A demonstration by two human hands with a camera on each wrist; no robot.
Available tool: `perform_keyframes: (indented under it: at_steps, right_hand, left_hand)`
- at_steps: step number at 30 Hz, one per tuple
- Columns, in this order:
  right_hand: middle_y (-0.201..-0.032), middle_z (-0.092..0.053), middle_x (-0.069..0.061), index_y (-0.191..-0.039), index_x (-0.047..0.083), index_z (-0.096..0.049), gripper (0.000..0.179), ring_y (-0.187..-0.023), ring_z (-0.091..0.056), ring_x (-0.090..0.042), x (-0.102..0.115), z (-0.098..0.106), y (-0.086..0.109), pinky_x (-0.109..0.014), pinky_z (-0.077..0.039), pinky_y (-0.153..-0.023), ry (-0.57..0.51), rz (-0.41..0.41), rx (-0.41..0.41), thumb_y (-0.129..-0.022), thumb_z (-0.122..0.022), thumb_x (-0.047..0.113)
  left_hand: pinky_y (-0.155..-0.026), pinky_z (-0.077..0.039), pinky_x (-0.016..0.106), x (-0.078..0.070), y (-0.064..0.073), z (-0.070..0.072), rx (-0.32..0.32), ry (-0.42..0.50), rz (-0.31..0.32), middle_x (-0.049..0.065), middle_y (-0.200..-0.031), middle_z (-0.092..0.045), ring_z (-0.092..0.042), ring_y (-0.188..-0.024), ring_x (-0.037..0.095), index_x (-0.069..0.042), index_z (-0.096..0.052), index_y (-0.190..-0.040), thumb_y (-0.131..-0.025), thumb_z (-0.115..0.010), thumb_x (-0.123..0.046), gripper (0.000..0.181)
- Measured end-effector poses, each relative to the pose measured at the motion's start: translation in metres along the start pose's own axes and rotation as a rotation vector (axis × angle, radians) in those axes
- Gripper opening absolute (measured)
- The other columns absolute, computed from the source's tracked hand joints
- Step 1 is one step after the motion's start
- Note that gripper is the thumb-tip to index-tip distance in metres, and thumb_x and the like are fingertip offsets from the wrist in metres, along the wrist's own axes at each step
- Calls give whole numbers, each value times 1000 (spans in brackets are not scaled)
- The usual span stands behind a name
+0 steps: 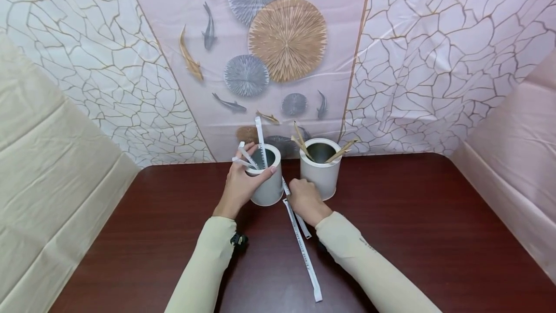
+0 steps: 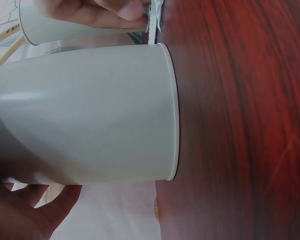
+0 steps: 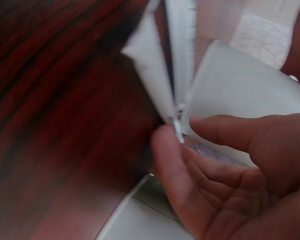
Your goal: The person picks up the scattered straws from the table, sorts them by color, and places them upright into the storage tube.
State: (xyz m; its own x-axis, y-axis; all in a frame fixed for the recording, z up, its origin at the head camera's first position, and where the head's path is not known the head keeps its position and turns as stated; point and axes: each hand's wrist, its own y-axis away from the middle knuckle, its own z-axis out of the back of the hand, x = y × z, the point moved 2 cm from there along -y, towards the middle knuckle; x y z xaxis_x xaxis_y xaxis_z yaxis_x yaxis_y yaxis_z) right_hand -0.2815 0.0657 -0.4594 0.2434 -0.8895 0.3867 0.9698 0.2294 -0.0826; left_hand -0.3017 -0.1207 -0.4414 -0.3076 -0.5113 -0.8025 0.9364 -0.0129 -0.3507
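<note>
My left hand (image 1: pixel 243 185) grips a light grey can (image 1: pixel 268 191) near its rim, thumb on the near side and fingers round the far left. Several white paper-wrapped straws (image 1: pixel 260 132) lean out of that can. Between the two cans, low over the table, my right hand (image 1: pixel 307 202) has curled fingers. Its thumb and forefinger pinch a white paper-wrapped straw (image 3: pixel 178 125) near one end in the right wrist view. A second wrapped straw (image 1: pixel 302 250) lies on the table beside that hand, pointing toward the near edge.
Just right of the right hand stands another grey can (image 1: pixel 320 177), holding several slim tan sticks (image 1: pixel 343 151). Both cans are near the back of the dark red wooden table (image 1: pixel 404 235). A patterned cloth backdrop (image 1: pixel 417 71) rises behind.
</note>
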Motion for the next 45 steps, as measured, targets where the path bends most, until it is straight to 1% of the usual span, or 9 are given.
perform_keyframes:
  at_steps: [3,9,17,22,30,33,36,40,45]
  right_hand:
    - [-84,-73,-21,-82,1,-72,10,-78,-73,-40,0,-4,-4,-51,-59,-64,33,-25,2,-91,-69,1]
    - [-69,-64,-11,-69,7,-63,21,-69,-68,-33,-11,-2,-7,-47,-56,-62,-6,-77,23,-86,-74,7]
    - [-61,-65,-9,-71,4,-66,23,-46,-66,-17,-21,3,-2,-29,-54,-48,-288,-215,173,-91,-72,12]
    - [-77,-68,-11,-88,-3,-67,8,-51,-69,-18,-14,25,12,-30,-59,-51,-461,-175,125,-93,-67,4]
    - [-83,-71,-9,-107,-3,-66,9,-56,-69,-22,13,71,33,-35,-60,-56,-547,-36,65,-100,-65,2]
    - [-85,-71,-9,-109,-2,-68,10,-56,-68,-21,23,94,35,-34,-59,-56,-539,65,-4,-100,-65,2]
    - [-91,-73,-13,-114,-1,-69,14,-62,-70,-21,32,121,33,-34,-60,-58,-555,140,-131,-100,-66,2]
    - [-99,-72,-18,-122,-3,-68,22,-74,-73,-31,45,151,23,-35,-62,-63,-650,204,-299,-100,-69,2]
    - [-99,-69,-17,-117,-3,-67,19,-85,-74,-32,64,156,-2,-32,-61,-65,-745,296,-422,-99,-72,1]
  left_hand:
    - [-118,-36,59,0,1,1,0,-1,-1,-11,-163,-41,-33,-156,23,-29,-56,-154,-83,-84,-60,83]
    - [-116,-39,60,-3,0,2,6,-10,-18,-9,-164,-42,-36,-154,24,-28,-56,-154,-83,-84,-59,83]
    - [-114,-41,61,-1,-1,7,17,-31,-13,-8,-165,-41,-41,-152,28,-28,-56,-154,-82,-84,-60,84]
    - [-115,-40,60,4,-5,12,10,-42,-25,-8,-164,-42,-38,-153,26,-27,-56,-154,-83,-85,-58,83]
    - [-116,-39,60,12,-5,17,15,-33,15,-8,-164,-41,-38,-153,28,-26,-55,-155,-83,-86,-57,85]
    - [-117,-39,59,12,-3,17,11,-29,17,-8,-163,-42,-36,-154,26,-25,-56,-155,-83,-86,-55,84]
    - [-117,-38,57,10,-6,15,12,-23,-10,-8,-163,-42,-34,-155,24,-24,-56,-155,-83,-86,-55,83]
    - [-117,-39,57,6,-11,9,34,-9,-42,-8,-164,-41,-33,-156,23,-24,-54,-156,-84,-84,-59,86]
    - [-117,-40,55,8,-11,7,38,0,-25,-8,-164,-41,-36,-154,22,-24,-54,-156,-83,-84,-60,87]
